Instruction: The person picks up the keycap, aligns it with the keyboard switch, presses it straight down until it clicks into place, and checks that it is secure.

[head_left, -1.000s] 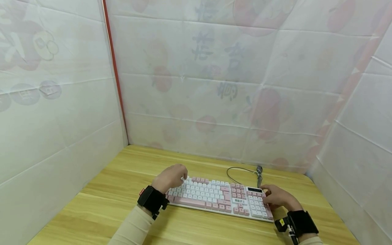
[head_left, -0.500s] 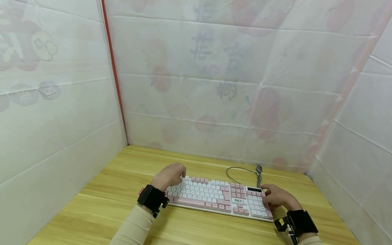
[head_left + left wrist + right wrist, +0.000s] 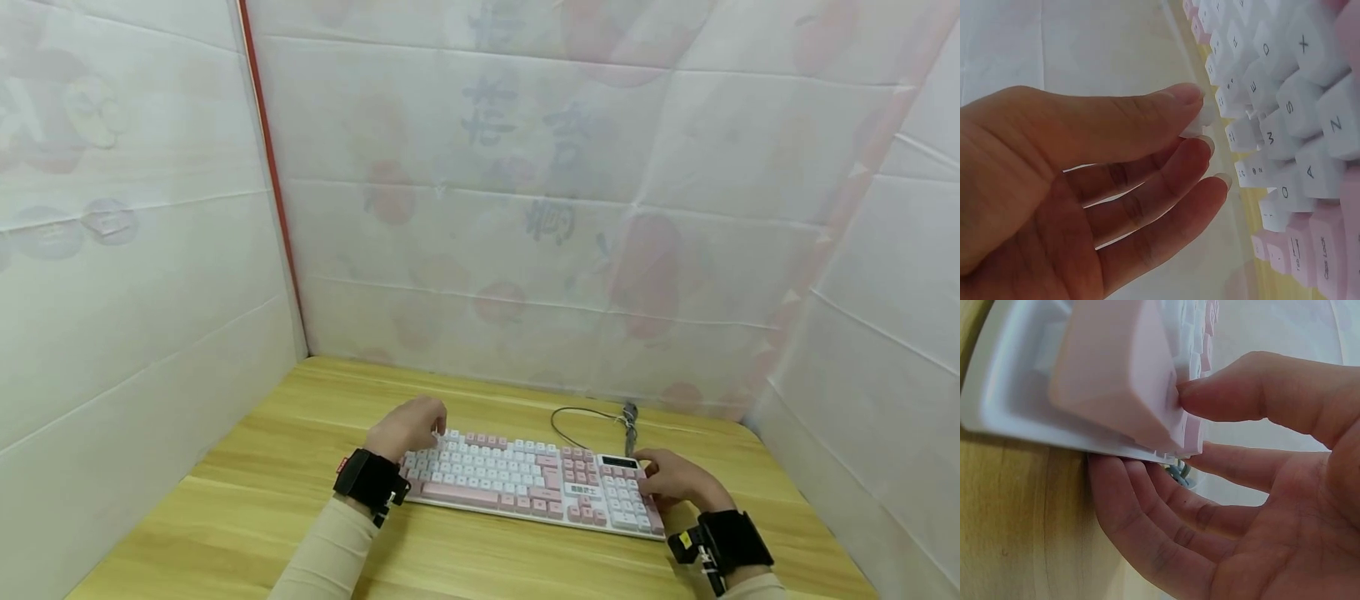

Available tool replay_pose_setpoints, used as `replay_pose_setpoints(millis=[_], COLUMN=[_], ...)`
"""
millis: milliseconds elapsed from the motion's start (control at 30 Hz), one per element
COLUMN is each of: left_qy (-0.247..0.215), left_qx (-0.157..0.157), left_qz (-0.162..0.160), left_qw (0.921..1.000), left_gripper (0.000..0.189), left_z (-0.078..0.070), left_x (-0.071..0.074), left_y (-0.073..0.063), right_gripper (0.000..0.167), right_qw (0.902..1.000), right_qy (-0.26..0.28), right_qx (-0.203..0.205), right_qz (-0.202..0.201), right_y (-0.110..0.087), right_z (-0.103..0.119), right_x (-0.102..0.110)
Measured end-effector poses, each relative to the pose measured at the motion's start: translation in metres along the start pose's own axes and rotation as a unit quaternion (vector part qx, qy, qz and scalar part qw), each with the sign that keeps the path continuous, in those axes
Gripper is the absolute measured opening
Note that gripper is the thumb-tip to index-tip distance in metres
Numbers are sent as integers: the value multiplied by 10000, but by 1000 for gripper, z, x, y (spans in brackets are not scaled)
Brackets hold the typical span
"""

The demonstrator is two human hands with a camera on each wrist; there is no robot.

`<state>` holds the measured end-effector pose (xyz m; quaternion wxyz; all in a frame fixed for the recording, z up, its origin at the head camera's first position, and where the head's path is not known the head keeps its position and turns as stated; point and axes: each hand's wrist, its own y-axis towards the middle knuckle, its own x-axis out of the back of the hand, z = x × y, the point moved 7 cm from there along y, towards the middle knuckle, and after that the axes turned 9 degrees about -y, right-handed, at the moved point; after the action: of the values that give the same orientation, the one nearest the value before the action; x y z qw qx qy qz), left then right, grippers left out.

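Observation:
A pink and white keyboard [image 3: 487, 468] lies on the wooden table. Over its far left part is my left hand [image 3: 405, 427], thumb and index fingertip together. In the left wrist view, they pinch a small white keycap [image 3: 1196, 123], mostly hidden by the thumb; the other fingers are loosely bent beside the key rows. A recessed gap shows among the white keys near W and E. My right hand [image 3: 681, 479] grips the keyboard's right end. The right wrist view shows the thumb [image 3: 1222, 397] against a pink key [image 3: 1110, 375] and the fingertips under the keyboard's edge.
Behind the keyboard's right part, a grey cable [image 3: 585, 410] runs to a tied bundle [image 3: 630, 421]. White printed cloth walls [image 3: 465, 250] enclose the wooden table [image 3: 247, 483] at the back and both sides.
My left hand has shifted slightly left along the keyboard's far edge. The right hand keeps its grip on the right end. The whole head view has drifted a little.

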<state>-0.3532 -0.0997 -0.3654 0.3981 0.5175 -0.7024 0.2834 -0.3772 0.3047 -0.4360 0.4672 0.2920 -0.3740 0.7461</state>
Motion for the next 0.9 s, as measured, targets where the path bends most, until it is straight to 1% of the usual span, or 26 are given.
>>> replay_pose_setpoints(millis=[233,367,533,667,733,833,900], left_qy=[138,201,235,213,180,124,145], left_qx=[100,98,168,120,114,62,55], left_qz=[2,35,30,46,62,122,148], left_qw=[9999,9997,9996,9997,9998,9998,9998], left_gripper=[18,18,18,15,23,43,47], left_z=[7,7,8,7,6,7,8], left_x=[1,0,2,3,3,0,-1], left_y=[5,8,9,10,10,10,11], right_gripper=[72,72,72,72,72,73,73], right_qw=[9999,10000,9999,9999,9999,10000,10000], right_qy=[-78,-50,-51,-37,-42,-11,-26], right_qx=[94,45,121,112,94,47,66], right_qz=[-30,-55,-32,-20,-14,-25,-11], right_y=[2,1,1,0,0,-1,-1], right_z=[6,7,7,5,4,2,2], right_x=[-2,-1,1,2,2,2,2])
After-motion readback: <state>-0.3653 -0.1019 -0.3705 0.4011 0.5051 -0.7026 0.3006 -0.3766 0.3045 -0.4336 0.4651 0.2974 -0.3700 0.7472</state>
